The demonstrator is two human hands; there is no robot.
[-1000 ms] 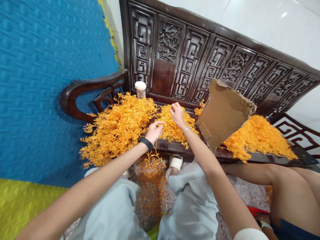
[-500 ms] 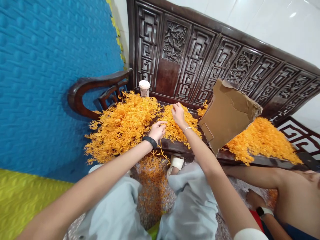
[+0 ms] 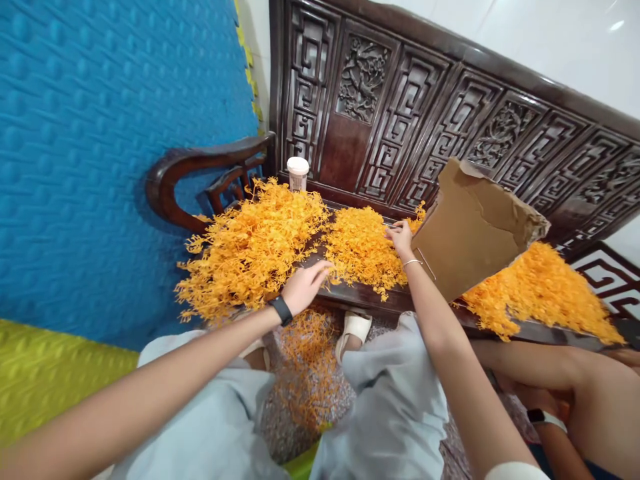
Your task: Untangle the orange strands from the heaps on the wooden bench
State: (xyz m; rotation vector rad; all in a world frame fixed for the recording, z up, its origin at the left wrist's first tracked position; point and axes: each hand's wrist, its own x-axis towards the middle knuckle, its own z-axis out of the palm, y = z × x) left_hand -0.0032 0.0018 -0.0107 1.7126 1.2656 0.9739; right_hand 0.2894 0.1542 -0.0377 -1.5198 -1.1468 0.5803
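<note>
My left hand (image 3: 304, 288) is low over the bench's front edge, its fingertips together on a small orange plastic sprig (image 3: 334, 279), mostly hidden by the fingers. My right hand (image 3: 401, 239) is over the right edge of the middle pile of orange sprigs (image 3: 361, 243), fingers apart, and I see nothing held in it. A larger, bushier heap of orange sprigs (image 3: 255, 247) lies to the left of both hands. Close to the right hand stands a tilted brown cardboard piece (image 3: 475, 230).
The dark carved wooden bench (image 3: 345, 157) has a curved armrest (image 3: 163, 193) at left. A white-lidded tub (image 3: 298, 175) stands behind the left heap. Another orange pile (image 3: 555, 293) lies beyond the cardboard. Loose orange bits (image 3: 313, 373) cover the floor. Another person's watch-wearing arm (image 3: 555, 427) is at right.
My right hand has moved right, from the middle pile toward the cardboard, and its fingers have opened. My left hand has dropped slightly toward me. The view has shifted a little.
</note>
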